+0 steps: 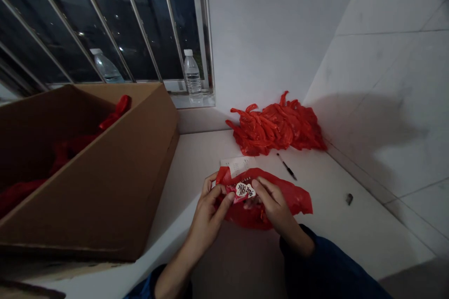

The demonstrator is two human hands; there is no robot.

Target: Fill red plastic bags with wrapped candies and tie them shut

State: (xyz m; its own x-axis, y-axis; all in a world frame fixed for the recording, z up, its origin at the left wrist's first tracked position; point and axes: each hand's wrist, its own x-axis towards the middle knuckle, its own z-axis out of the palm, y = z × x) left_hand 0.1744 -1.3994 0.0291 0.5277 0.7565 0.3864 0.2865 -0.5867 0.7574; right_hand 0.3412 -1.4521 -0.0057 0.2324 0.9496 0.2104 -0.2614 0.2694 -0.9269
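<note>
Between my two hands is a small red packet with a white label [244, 190] bearing black characters. My left hand [211, 203] pinches its left end, thumb on top. The fingertips of my right hand [271, 200] close on the label's right edge. Behind and below the packet spreads a red plastic bag [291, 196], crumpled over the table's front edge; part of it is hidden by my hands. Pale lettering reading "SUGAR" shows just above the label. A printed paper slip [238, 164] sticks out behind the bag.
A heap of red plastic bags [277, 124] lies against the back wall. Nearby are a black pen [287, 167] and a small dark object [349, 199]. On the left stands an open cardboard box [115, 191] with red bags inside. Water bottles [192, 74] stand by the barred window.
</note>
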